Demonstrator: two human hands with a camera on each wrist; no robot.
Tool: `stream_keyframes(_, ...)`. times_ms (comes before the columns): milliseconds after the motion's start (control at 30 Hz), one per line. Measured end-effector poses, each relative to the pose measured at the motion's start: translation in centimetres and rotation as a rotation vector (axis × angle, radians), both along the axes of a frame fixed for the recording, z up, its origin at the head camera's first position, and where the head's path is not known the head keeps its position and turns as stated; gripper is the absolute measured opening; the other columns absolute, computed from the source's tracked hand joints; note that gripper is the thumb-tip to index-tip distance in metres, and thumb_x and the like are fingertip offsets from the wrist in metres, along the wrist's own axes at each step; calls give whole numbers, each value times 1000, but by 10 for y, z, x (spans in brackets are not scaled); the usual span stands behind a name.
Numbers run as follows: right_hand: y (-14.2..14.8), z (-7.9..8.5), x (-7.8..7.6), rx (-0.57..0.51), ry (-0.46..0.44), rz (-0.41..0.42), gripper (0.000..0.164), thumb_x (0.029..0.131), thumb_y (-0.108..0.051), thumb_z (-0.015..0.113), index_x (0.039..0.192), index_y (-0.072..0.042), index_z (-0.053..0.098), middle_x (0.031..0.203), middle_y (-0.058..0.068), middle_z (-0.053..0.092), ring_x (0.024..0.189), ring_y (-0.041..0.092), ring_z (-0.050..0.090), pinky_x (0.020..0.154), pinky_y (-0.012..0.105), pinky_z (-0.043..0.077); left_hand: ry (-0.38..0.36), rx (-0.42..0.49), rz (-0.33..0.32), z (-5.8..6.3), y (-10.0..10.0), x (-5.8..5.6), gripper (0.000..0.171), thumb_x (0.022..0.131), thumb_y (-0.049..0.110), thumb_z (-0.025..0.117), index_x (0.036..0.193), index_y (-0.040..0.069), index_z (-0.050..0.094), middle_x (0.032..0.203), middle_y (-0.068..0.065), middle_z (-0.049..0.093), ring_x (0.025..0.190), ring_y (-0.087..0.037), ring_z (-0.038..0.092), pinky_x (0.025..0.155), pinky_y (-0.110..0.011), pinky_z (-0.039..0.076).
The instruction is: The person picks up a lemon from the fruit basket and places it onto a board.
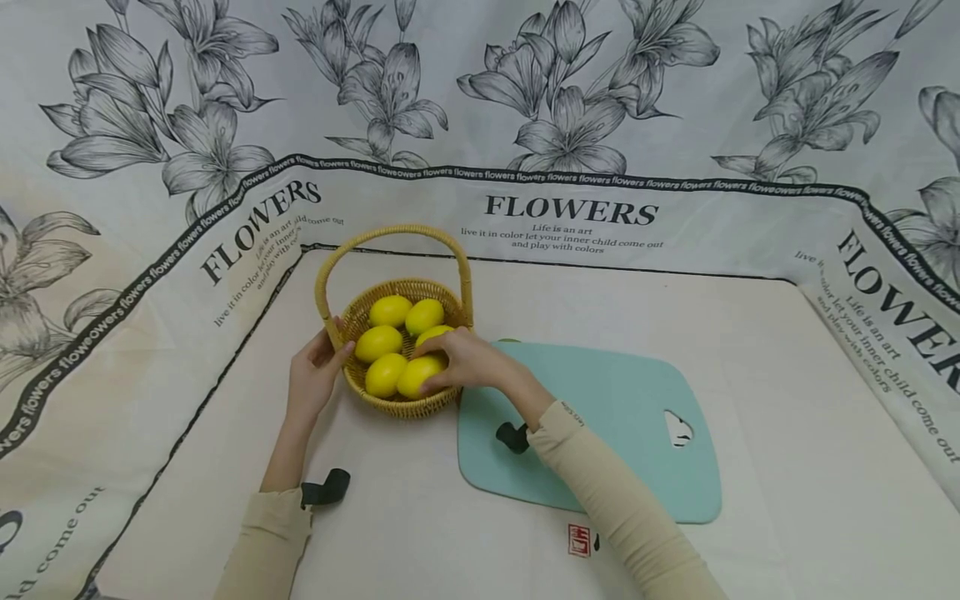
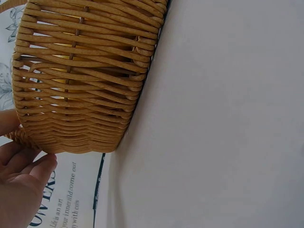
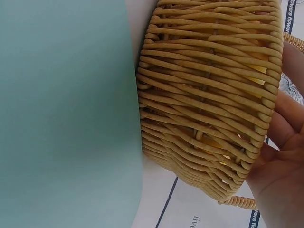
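A wicker basket point(image 1: 408, 408) with a tall arched handle holds several yellow lemons point(image 1: 378, 343). At its left side my left hand point(image 1: 311, 379) grips the rim by the foot of the handle, thumb on the near side. The left wrist view shows those fingers point(image 2: 45, 166) against the woven wall. My right hand point(image 1: 472, 360) reaches over the right rim, thumb and fingers around the front-right lemon point(image 1: 420, 377). Another lemon point(image 1: 433, 335) is partly covered by that hand. In the right wrist view, the basket wall hides the right fingertips.
A light teal cutting board point(image 1: 600, 417) lies right of the basket, under my right forearm. A bit of something green point(image 1: 510, 340) shows behind its far edge. White cloth point(image 1: 405, 517) printed with flowers and lettering covers the table and rises behind it.
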State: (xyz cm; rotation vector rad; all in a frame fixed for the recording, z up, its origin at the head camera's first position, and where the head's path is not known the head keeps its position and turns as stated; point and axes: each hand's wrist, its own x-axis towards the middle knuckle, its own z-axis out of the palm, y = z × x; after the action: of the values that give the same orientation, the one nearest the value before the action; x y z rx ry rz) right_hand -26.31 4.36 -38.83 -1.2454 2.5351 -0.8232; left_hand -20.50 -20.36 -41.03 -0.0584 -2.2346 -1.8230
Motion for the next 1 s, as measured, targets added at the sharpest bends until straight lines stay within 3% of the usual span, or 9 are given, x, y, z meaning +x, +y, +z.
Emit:
stream_keyframes(233,1,1,0,-23,13,-41,50,80,-35,79,122,-11,67,117,1,67,90,6,58,83,21,49,10,11,-10,2,1,1,49,95,2,59,139,-12,41,142,-25,44,131,-37,42,98,-14,42)
stream_keyframes(400,2,2,1,-69,31,-49,49,79,-33,80,121,-10,67,111,3,69,73,10,53,72,21,48,19,14,-20,-1,0,0,50,96,3,58,140,-12,38,143,-26,42,131,-41,40,99,-16,42)
stream_keyframes(567,2,3,1,-101,39,-47,48,80,-31,80,120,-9,68,107,3,70,70,11,52,69,20,47,4,13,-7,0,1,0,49,96,2,59,139,-11,40,143,-24,43,131,-36,42,97,-12,41)
stream_keyframes(833,5,10,5,-143,49,-58,48,79,-29,81,120,-7,67,111,5,69,70,14,47,64,20,42,23,29,-3,-22,-8,-12,51,95,10,62,141,-5,43,143,-17,46,131,-30,44,98,-14,41)
stream_keyframes(1000,8,12,5,-165,42,-54,49,79,-28,81,120,-6,67,111,6,69,67,20,47,59,20,37,42,4,7,-28,-9,-15,53,95,14,63,141,-3,43,143,-14,47,131,-28,45,100,-15,40)
